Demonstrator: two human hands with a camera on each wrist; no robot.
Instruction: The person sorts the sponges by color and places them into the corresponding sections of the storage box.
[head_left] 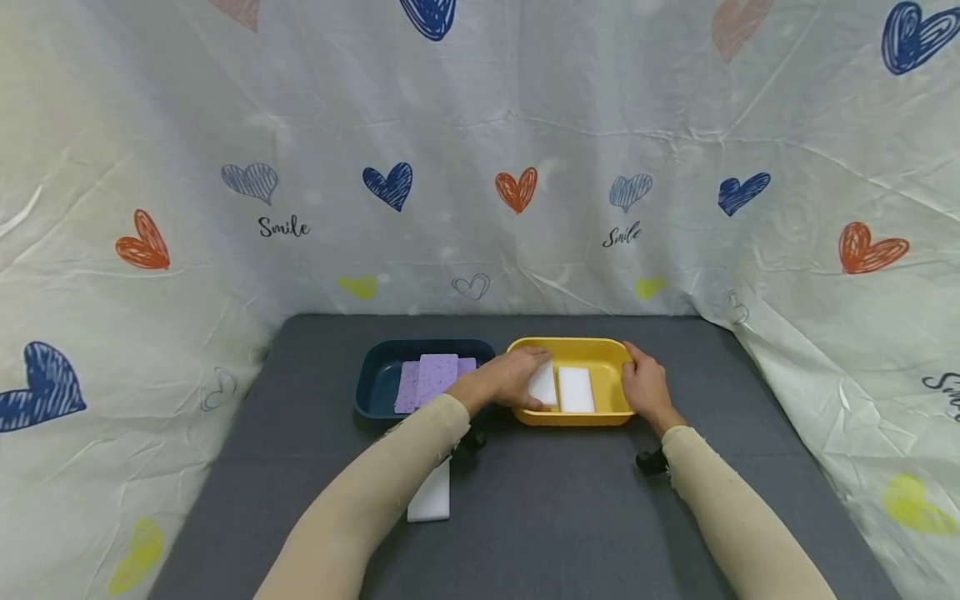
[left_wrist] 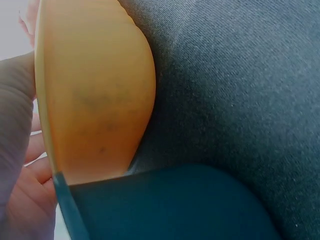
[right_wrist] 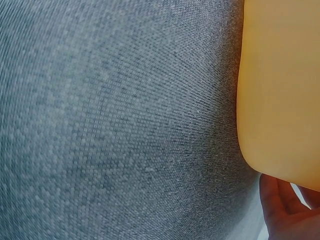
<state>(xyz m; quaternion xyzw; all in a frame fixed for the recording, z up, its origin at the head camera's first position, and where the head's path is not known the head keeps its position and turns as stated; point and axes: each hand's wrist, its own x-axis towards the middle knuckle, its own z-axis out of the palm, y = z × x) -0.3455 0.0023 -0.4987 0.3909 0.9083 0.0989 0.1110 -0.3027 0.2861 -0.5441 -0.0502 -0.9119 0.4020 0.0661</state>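
Observation:
My left hand (head_left: 519, 377) reaches over the left end of a yellow tray (head_left: 609, 360) and grips a white sponge block (head_left: 543, 386) inside it. A second white sponge block (head_left: 576, 390) lies flat in the tray, just right of the first. At the tray's right end my right hand (head_left: 647, 387) holds the rim, the thumb over the edge. In the right wrist view, its fingers (right_wrist: 272, 200) show at the yellow wall. The left wrist view has the left thumb (left_wrist: 15, 95) by the tray's rim, but the held sponge is hidden there.
A dark blue tray (head_left: 378, 379) stands directly left of the yellow one, with several purple sponges (head_left: 437, 377) in it. Another white block (head_left: 430, 498) lies on the grey cloth nearer the front, partly behind the left forearm. A heart-printed curtain (head_left: 450, 233) surrounds the table.

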